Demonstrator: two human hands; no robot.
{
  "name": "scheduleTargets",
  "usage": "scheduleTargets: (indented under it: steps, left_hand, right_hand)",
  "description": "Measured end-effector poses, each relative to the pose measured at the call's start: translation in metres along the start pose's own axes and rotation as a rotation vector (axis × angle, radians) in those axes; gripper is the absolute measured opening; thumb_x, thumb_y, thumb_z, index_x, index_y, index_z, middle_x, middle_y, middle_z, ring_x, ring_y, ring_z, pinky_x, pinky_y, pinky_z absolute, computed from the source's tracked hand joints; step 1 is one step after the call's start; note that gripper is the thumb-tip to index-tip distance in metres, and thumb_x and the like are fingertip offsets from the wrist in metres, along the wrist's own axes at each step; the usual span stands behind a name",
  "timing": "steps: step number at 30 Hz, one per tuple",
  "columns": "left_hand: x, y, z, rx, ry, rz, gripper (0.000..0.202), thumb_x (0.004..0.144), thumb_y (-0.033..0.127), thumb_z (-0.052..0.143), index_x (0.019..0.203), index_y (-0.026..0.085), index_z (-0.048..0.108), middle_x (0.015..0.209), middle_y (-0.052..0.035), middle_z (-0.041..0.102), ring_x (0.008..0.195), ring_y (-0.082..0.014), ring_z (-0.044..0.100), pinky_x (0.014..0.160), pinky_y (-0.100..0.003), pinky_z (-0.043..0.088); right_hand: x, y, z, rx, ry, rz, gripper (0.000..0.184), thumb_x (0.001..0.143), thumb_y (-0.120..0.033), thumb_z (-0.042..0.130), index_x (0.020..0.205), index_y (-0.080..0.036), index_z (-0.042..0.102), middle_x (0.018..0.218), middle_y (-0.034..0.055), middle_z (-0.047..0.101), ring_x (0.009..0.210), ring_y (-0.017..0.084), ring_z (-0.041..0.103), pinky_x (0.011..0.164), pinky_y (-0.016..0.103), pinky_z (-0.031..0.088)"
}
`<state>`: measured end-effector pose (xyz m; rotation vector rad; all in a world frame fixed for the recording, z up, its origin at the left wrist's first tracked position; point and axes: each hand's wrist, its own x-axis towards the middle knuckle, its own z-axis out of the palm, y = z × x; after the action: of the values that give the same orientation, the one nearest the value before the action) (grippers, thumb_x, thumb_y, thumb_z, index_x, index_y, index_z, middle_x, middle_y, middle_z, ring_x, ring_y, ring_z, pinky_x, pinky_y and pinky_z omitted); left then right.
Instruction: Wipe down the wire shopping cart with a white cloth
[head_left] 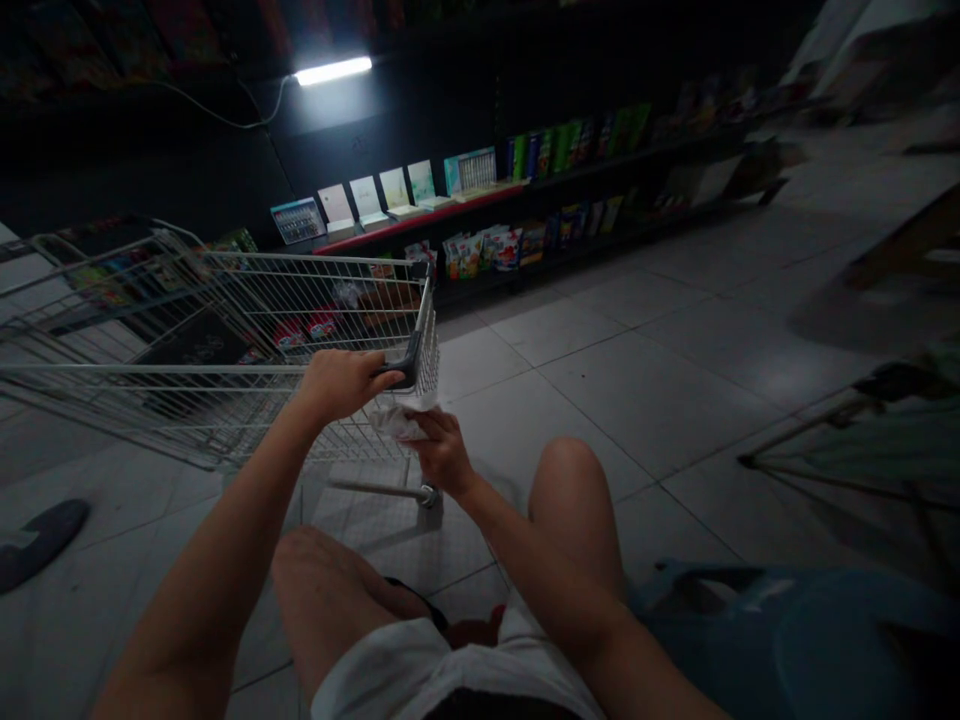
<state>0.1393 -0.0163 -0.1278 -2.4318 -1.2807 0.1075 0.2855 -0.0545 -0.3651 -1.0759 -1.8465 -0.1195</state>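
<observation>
Seen from the head camera, the person's left hand (341, 387) lies over the black plastic handle grip (406, 368) at the corner of a wire shopping cart (300, 310); its fingers (373, 370) are curled closed around that grip. The right hand (444, 455) is just below it, beside the cart's end; its fingers (424, 425) pinch a crumpled white wad (395, 423), which may be tissue or thin plastic, though the blur hides which. The wad is just under the left hand and close to the cart's mesh; the hands are not touching each other, as far as the view shows.

Under the cart, a swivel caster (428, 495) stands on pale square floor tiles (660, 400). The person's bare knees (570, 480) and white shorts (450, 665) fill the bottom of the view; a blue plastic object (780, 640) is at the lower right, near a wire frame with green fabric (847, 450). Ahead, black shelving (577, 190) with a red-edged shelf (420, 213) carries rows of books and boxed goods; a strip light (332, 70) glows above, and a dark oval shape (41, 540) lies on the floor at the far left.
</observation>
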Motion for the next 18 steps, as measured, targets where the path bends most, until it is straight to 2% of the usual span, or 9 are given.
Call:
scheduleTargets:
  steps: [2,4,5,7,9,11,15,18]
  left_hand:
    - [-0.002,0.000,0.000,-0.002,0.005,0.001,0.065,0.099,0.069,0.022,0.093,0.024,0.067,0.086,-0.0094,0.077,0.088,-0.0285,0.073,0.062,-0.035,0.030]
    - [-0.002,0.001,-0.001,-0.011,0.000,0.005,0.065,0.099,0.069,0.021,0.094,0.024,0.068,0.088,-0.0095,0.077,0.087,-0.0286,0.072,0.062,-0.034,0.031]
    - [-0.002,0.002,-0.001,-0.017,-0.006,0.006,0.065,0.099,0.069,0.021,0.094,0.024,0.068,0.089,-0.0097,0.077,0.087,-0.0289,0.072,0.063,-0.034,0.031]
    - [0.000,0.003,-0.001,-0.030,-0.010,0.003,0.066,0.099,0.069,0.022,0.095,0.023,0.069,0.090,-0.0103,0.077,0.088,-0.0300,0.072,0.064,-0.034,0.033]
    - [0.003,0.005,-0.002,-0.040,-0.008,-0.003,0.065,0.099,0.068,0.023,0.096,0.023,0.070,0.091,-0.0111,0.077,0.089,-0.0310,0.072,0.065,-0.034,0.033]
    - [0.005,0.006,-0.002,-0.046,-0.003,-0.008,0.065,0.099,0.068,0.024,0.096,0.023,0.070,0.092,-0.0115,0.077,0.089,-0.0312,0.072,0.065,-0.034,0.033]
    - [0.003,0.007,-0.002,-0.060,0.003,-0.008,0.065,0.099,0.068,0.023,0.096,0.023,0.069,0.090,-0.0118,0.077,0.090,-0.0309,0.072,0.065,-0.034,0.032]
    - [0.001,0.008,-0.002,-0.054,0.011,-0.019,0.066,0.099,0.069,0.023,0.094,0.023,0.069,0.090,-0.0116,0.077,0.090,-0.0302,0.072,0.065,-0.034,0.032]
  right_hand:
    - [-0.010,0.011,-0.007,0.051,0.032,0.037,0.031,0.086,-0.014,0.061,0.092,-0.036,0.082,0.112,0.0032,0.074,0.110,0.022,0.063,0.099,0.041,0.044]
    - [-0.014,0.024,-0.012,0.086,0.127,0.195,0.035,0.084,-0.011,0.054,0.091,-0.032,0.082,0.098,0.0039,0.075,0.098,0.020,0.065,0.098,0.040,0.047]
    - [-0.012,0.029,-0.012,0.109,0.189,0.296,0.039,0.084,-0.010,0.050,0.095,-0.029,0.082,0.097,0.0045,0.075,0.096,0.019,0.066,0.097,0.039,0.049]
    - [-0.005,0.035,-0.006,0.171,0.259,0.429,0.050,0.082,-0.009,0.044,0.116,-0.025,0.077,0.112,0.0068,0.074,0.103,0.020,0.067,0.097,0.036,0.053]
    - [0.002,0.032,0.010,0.207,0.218,0.450,0.061,0.081,-0.009,0.043,0.137,-0.020,0.064,0.134,0.0098,0.066,0.120,0.021,0.063,0.102,0.035,0.054]
    - [0.002,0.023,0.032,0.182,0.156,0.457,0.066,0.082,-0.010,0.043,0.147,-0.017,0.054,0.145,0.0126,0.058,0.131,0.023,0.058,0.108,0.038,0.052]
    - [-0.024,0.014,0.064,0.152,0.185,0.509,0.066,0.083,-0.009,0.041,0.148,-0.016,0.052,0.145,0.0138,0.058,0.136,0.022,0.055,0.114,0.040,0.049]
    - [-0.046,0.027,0.067,0.179,0.210,0.509,0.061,0.080,-0.009,0.043,0.138,-0.017,0.061,0.141,0.0128,0.061,0.131,0.022,0.058,0.112,0.039,0.050]
